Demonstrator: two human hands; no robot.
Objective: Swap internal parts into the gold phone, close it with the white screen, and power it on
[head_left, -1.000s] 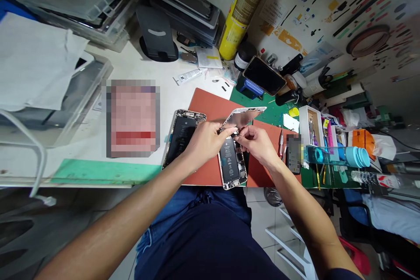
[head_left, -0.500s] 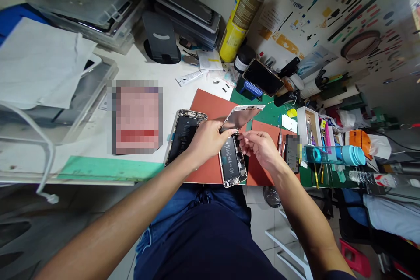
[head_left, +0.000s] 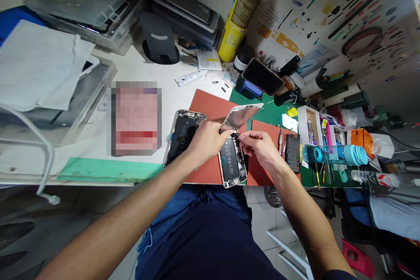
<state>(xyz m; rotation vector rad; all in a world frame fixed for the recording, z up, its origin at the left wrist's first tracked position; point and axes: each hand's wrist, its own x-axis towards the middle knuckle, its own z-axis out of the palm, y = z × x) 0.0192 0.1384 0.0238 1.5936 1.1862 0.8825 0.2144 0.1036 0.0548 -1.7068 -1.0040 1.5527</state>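
An opened phone body [head_left: 232,162] with its battery showing lies on a red-brown mat [head_left: 210,109] at the desk's front edge. Its screen panel [head_left: 241,116] is tilted up and away from the top end. My left hand [head_left: 205,140] pinches the lower left edge of that raised screen panel. My right hand [head_left: 259,146] hovers at the top of the phone body, fingers pinched together near the connectors; what they hold is too small to make out. A second opened phone [head_left: 183,133] lies flat to the left.
A yellow spray can [head_left: 239,15] stands at the back. A dark phone [head_left: 263,76] rests on a blue stand. A white tool box [head_left: 310,124], a blue-capped bottle [head_left: 334,154] and loose tools crowd the right. Plastic trays [head_left: 82,4] are stacked at the left.
My right hand has dropped slightly from the raised screen's edge toward the top of the phone body. My left hand keeps its hold on the screen panel.
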